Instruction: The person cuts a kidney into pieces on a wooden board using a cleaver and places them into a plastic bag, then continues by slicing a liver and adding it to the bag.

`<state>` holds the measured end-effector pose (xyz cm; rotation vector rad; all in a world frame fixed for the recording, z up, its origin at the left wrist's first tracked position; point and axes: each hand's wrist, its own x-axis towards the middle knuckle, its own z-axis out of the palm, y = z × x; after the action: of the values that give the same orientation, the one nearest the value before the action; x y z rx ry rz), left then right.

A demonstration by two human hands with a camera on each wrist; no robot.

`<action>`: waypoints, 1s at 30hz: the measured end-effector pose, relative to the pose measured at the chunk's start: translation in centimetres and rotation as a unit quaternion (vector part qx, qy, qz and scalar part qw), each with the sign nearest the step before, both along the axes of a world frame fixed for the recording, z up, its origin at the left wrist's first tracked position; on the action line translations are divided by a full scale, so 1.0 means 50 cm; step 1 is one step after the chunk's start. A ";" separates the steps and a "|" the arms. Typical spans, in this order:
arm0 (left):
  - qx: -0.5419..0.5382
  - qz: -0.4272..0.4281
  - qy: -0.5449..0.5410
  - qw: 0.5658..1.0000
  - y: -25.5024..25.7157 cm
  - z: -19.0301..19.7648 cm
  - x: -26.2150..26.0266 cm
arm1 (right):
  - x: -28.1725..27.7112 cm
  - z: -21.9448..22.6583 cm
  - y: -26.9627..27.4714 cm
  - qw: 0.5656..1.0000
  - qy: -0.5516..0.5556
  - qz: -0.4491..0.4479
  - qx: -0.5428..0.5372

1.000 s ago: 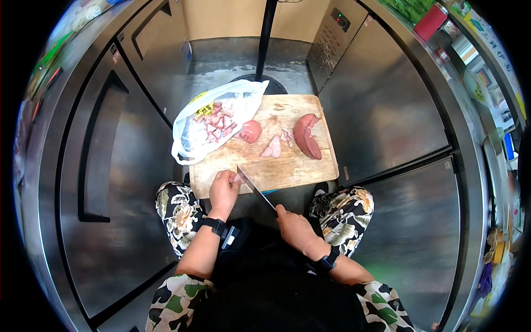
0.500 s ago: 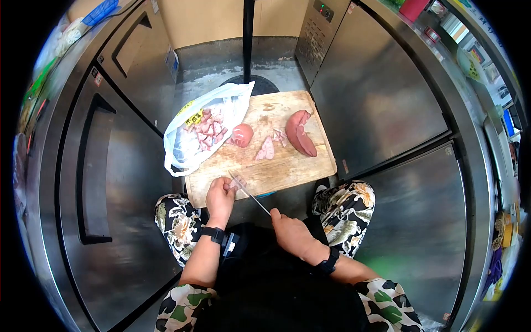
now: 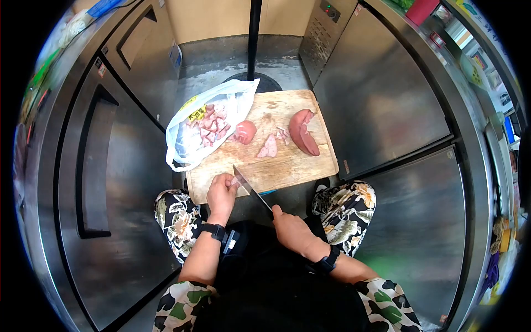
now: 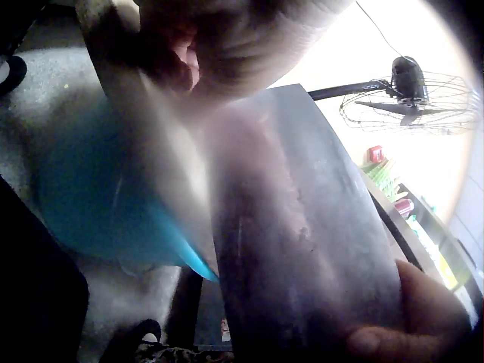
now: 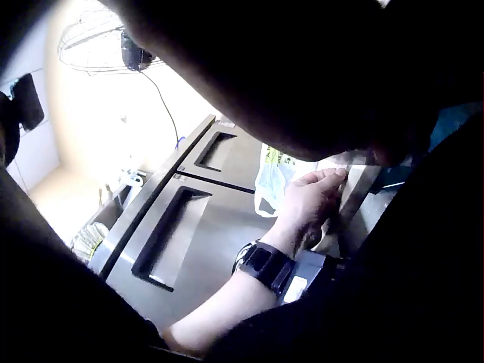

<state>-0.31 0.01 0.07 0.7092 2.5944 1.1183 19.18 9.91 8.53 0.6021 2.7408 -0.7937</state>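
At the near left corner of the wooden cutting board (image 3: 276,174), my left hand (image 3: 220,195) pinches a small pale pink piece of meat (image 3: 235,181). My right hand (image 3: 294,229) grips the handle of a knife (image 3: 251,191), its blade slanting up beside that piece. In the left wrist view the broad blade (image 4: 325,189) fills the middle, with fingers above it. Farther back on the board lie a round pink lump (image 3: 245,132), a flat triangular piece (image 3: 268,146), small scraps (image 3: 282,134) and a large dark pink piece (image 3: 303,133). The right wrist view shows my left hand (image 5: 306,203) with fingertips together.
An open white plastic bag (image 3: 182,135) with several cut pieces overlaps the board's left side. Steel cabinets (image 3: 130,166) stand on both sides, and a black pole (image 3: 254,41) rises behind the board. Below the board, something blue (image 4: 106,189) shows in the left wrist view.
The head view has shifted, moving the board slightly within it. The blade tilted over the pinched piece and now stands more broadside to the view; both hands keep their grips.
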 end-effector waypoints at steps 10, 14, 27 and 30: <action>0.006 0.001 -0.002 1.000 0.006 0.002 -0.007 | -0.042 -0.019 -0.006 0.999 0.018 0.014 0.047; 0.023 0.018 -0.043 0.999 0.005 0.004 0.001 | -0.056 -0.022 0.001 0.998 0.015 0.021 0.053; -0.044 -0.032 -0.006 0.999 0.007 0.002 -0.010 | -0.070 -0.024 0.014 0.999 0.033 0.018 0.005; -0.101 -0.024 0.011 0.995 0.019 0.005 -0.013 | -0.093 -0.026 0.010 0.999 0.042 0.015 0.007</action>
<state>-0.96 0.97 0.32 0.7380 2.6447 0.8237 14.54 10.40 7.21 0.5414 2.8270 -0.8121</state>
